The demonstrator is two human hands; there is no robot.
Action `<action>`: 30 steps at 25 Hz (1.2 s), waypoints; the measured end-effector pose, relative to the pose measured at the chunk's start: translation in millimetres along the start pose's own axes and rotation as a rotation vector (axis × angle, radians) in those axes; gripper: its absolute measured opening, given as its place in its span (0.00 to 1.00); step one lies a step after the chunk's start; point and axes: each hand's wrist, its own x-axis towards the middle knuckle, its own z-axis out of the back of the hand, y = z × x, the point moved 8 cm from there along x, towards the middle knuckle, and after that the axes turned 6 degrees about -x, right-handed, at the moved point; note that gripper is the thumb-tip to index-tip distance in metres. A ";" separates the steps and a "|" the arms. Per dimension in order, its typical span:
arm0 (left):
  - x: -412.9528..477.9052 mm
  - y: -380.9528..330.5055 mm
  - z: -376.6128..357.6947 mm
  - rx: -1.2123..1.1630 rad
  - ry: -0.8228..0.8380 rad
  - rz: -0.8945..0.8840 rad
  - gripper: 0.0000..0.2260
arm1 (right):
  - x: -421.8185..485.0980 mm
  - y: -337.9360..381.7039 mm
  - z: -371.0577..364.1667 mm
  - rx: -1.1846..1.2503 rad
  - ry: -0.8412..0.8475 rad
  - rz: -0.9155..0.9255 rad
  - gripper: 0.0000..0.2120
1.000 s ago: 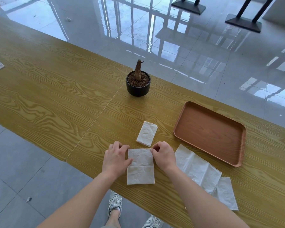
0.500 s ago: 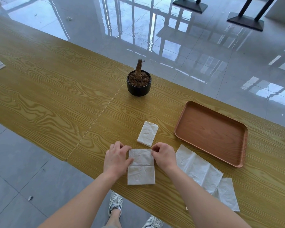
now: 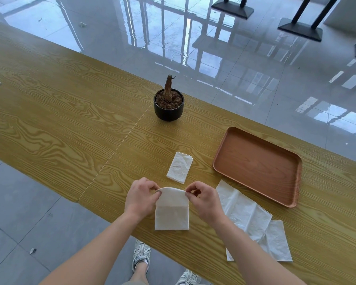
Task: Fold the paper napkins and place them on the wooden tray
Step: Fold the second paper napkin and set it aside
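Two hands work one napkin (image 3: 172, 214). The left hand (image 3: 141, 195) pinches its far left corner and the right hand (image 3: 206, 199) its far right corner. The far edge is lifted and bowed between them; the near half lies flat on the table.

Risk: an uneven pull would likely skew the fold off its crease, and thin tissue may tear at a pinch.

Napkin: white, soft, one cross-crease.

A folded napkin (image 3: 179, 167) lies just beyond the hands. The wooden tray (image 3: 257, 166) sits beyond and right of the right hand.
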 end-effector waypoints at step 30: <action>-96.8 -5.2 -39.8 0.408 0.046 -0.569 0.15 | -77.9 -7.6 -35.1 -0.584 -0.042 0.429 0.14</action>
